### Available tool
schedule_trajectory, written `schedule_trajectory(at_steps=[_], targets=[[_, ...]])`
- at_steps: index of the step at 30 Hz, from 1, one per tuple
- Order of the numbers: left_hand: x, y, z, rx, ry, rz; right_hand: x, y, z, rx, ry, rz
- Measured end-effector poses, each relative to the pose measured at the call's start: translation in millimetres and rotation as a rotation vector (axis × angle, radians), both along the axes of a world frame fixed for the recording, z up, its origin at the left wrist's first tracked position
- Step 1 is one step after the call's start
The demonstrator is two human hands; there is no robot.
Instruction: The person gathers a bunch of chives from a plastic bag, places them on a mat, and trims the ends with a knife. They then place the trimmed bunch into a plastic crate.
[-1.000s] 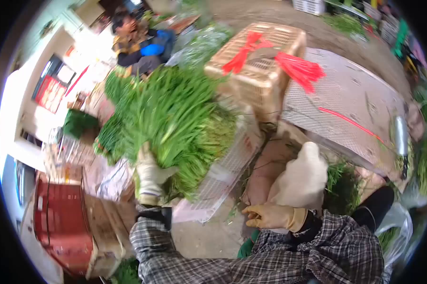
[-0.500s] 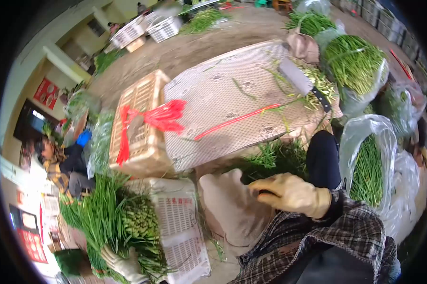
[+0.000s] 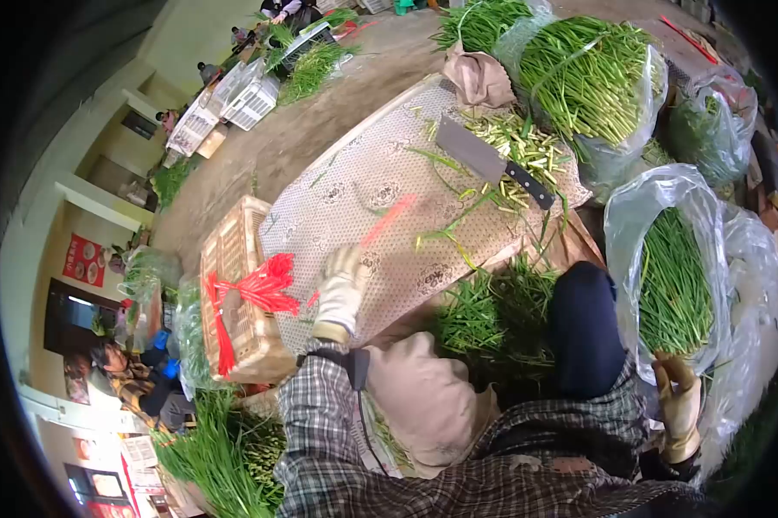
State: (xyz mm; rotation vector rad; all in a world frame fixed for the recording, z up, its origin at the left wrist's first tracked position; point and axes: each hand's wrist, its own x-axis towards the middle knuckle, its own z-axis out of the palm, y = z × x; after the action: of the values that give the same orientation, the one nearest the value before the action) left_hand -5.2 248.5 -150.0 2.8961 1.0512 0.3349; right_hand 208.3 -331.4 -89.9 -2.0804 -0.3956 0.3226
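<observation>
My left hand, in a pale work glove, is over the patterned cloth of the low table. Its blurred fingers appear closed on a thin red strip, also smeared by motion. My right hand, gloved in yellowish white, is at the near end of an open clear plastic bag. Its fingers are curved and apart, close to the cut ends of the long green stalks in that bag. A cleaver with a black handle lies on the table among cut stalk ends.
A bundle of red strips hangs over the yellow crate. Bagged greens stand at the table's far right. More long greens lie at lower left. A person with blue gloves sits at the left.
My left hand has gone from the greens at lower left up to the red strip on the table. My right hand has moved right and down to the plastic bag. The view has turned.
</observation>
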Motion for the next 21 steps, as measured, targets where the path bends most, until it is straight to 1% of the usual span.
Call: schedule_trajectory(at_steps=[2,3,4,6,7,8,9,10,11,12,13,14,15,16,17,18,19,20,21], targets=[[-6.3,48.3,-19.4,0.018,-0.024,0.123,0.2,-13.4,-19.1,0.021,0.159,-0.076],[-11.3,74.1,-27.0,0.016,-0.038,0.192,1.1,-11.4,-18.9,-0.022,0.078,0.02],[-13.7,92.9,-26.9,0.016,-0.053,0.26,3.5,-14.4,-28.0,-0.005,0.084,-0.001],[3.3,92.2,-0.9,-0.195,0.054,0.551,5.2,-17.7,-39.0,-0.005,0.095,-0.033],[4.4,91.1,-10.3,-0.135,-0.077,0.588,10.3,-19.2,-35.6,-0.031,0.092,-0.06],[-14.0,111.7,-16.7,-0.086,0.063,0.42,14.0,-23.0,-39.1,-0.052,-0.005,-0.081],[-14.3,120.1,-20.5,-0.078,0.111,0.335,19.3,-30.6,-45.0,0.057,0.1,-0.154],[-10.7,120.1,-18.6,-0.125,0.071,0.319,29.1,-35.0,-33.1,-0.072,0.111,-0.104],[1.5,109.8,-10.8,-0.237,-0.014,0.335,38.1,-50.0,-45.3,-0.206,0.018,-0.073],[12.8,101.1,-0.7,-0.334,-0.081,0.358,43.1,-55.7,-49.7,-0.174,0.043,-0.137],[20.5,94.4,7.3,-0.389,-0.095,0.363,48.2,-60.2,-59.1,-0.203,0.039,-0.179],[3.2,149.6,-29.3,-0.069,0.035,0.24,56.4,-66.8,-70.7,-0.222,0.066,-0.169],[28.0,109.6,-7.1,0.091,0.071,0.246,63.1,-78.4,-108.7,-0.059,0.221,-0.187],[57.3,61.0,21.4,0.254,0.108,0.264,69.2,-72.8,-112.7,-0.119,0.337,-0.195],[87.0,12.2,50.1,0.413,0.14,0.292,71.4,-72.0,-132.6,-0.239,0.24,-0.13],[106.6,-9.4,56.5,0.29,0.034,0.113,72.1,-72.8,-164.3,-0.202,0.242,-0.079],[126.3,-30.9,62.8,0.146,-0.054,-0.063,69.9,-70.1,-191.3,-0.293,0.189,-0.004],[158.4,-85.7,76.6,-0.155,-0.215,-0.213,69.6,-64.8,-190.6,-0.346,0.253,0.061],[189.4,-150.8,89.2,-0.468,-0.382,-0.361,67.6,-59.7,-200.1,-0.426,0.228,0.173]])
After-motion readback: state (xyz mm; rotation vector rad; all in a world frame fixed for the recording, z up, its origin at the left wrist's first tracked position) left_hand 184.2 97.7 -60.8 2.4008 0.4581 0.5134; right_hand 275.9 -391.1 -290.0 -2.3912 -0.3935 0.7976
